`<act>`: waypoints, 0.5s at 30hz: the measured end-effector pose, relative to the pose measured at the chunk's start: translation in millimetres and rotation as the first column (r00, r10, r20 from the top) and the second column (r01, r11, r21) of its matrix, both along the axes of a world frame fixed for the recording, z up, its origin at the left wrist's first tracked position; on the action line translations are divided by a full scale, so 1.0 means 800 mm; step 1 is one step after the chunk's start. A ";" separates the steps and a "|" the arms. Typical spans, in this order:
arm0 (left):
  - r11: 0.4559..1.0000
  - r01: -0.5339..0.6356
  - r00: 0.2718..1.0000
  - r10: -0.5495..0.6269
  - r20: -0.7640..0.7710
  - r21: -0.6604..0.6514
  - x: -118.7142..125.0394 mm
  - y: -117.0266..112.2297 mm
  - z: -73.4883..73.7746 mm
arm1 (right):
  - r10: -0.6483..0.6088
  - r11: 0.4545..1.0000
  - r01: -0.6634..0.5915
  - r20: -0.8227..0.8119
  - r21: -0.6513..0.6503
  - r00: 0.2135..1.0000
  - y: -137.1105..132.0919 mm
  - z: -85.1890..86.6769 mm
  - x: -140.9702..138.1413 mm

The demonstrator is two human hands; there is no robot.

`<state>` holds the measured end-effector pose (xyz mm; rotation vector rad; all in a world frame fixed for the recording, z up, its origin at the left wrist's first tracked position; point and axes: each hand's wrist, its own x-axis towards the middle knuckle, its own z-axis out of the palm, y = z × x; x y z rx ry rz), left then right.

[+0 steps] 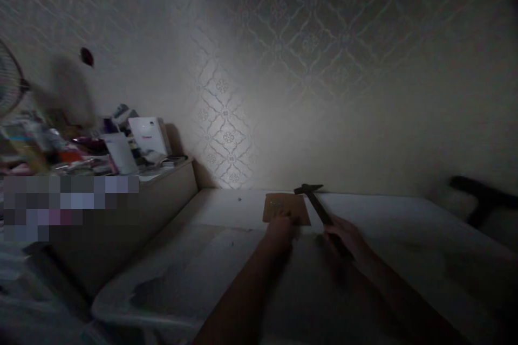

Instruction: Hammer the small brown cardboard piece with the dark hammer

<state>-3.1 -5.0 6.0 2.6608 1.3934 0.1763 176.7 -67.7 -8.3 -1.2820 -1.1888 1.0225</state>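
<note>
A small brown board point(299, 211) lies on the white table near the wall, with several tiny shiny bits, perhaps nails, on its left part. My left hand point(281, 230) rests at the board's front edge, its fingers curled and drawn together over the surface. Whatever they may pinch is too small and dark to name. In my right hand point(347, 234) is the handle of a hammer point(319, 210), tilted so that its dark head is raised beyond the board's right corner.
The white table point(226, 207) meets a patterned wall point(324, 91). To the left, a cabinet point(170, 186) bears a white box point(148, 135), a white tube point(121, 153) and clutter, with a fan point(10, 81) behind. A dark angular shape point(481, 199) shows at the right. A small speck point(239, 199) lies on the table.
</note>
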 end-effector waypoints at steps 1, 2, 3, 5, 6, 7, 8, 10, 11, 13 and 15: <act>1.000 0.003 1.000 -0.003 0.002 0.001 0.000 -0.001 0.001 | -0.021 1.000 0.021 -0.043 -0.013 0.999 0.000 0.000 0.001; 1.000 0.006 1.000 -0.006 0.007 0.003 0.000 -0.002 0.001 | -0.047 0.999 0.045 -0.079 -0.023 0.996 0.001 0.001 0.003; 1.000 0.003 1.000 -0.003 0.015 0.009 0.000 -0.003 0.002 | -0.074 0.997 0.071 -0.109 -0.033 0.991 0.001 0.001 0.004; 1.000 -0.004 1.000 0.004 0.025 0.018 0.000 -0.003 0.001 | -0.128 0.991 0.122 -0.130 -0.056 0.983 0.001 0.002 0.007; 1.000 -0.004 1.000 0.004 0.026 0.016 0.000 -0.003 0.000 | -0.157 0.986 0.150 -0.117 -0.069 0.981 0.002 0.002 0.009; 1.000 -0.001 1.000 0.000 0.027 0.013 0.000 -0.002 0.000 | -0.184 0.981 0.177 -0.095 -0.081 0.978 0.002 0.003 0.011; 1.000 0.002 1.000 -0.002 0.026 0.011 0.000 -0.002 -0.001 | -0.206 0.976 0.200 -0.066 -0.091 0.976 0.003 0.003 0.013; 1.000 0.001 1.000 -0.001 0.020 0.011 0.000 -0.001 -0.002 | -0.237 0.966 0.236 -0.003 -0.105 0.971 0.005 0.002 0.019; 1.000 0.002 1.000 -0.002 0.016 0.010 0.000 -0.001 -0.001 | -0.248 0.962 0.249 0.026 -0.110 0.968 0.006 0.001 0.022; 1.000 0.001 1.000 -0.001 0.011 0.008 0.001 -0.002 0.000 | -0.259 0.957 0.269 0.094 -0.109 0.961 0.009 -0.001 0.029; 1.000 -0.004 1.000 0.004 0.012 -0.006 0.002 -0.004 0.003 | -0.271 0.951 0.293 0.192 -0.095 0.943 0.010 -0.004 0.037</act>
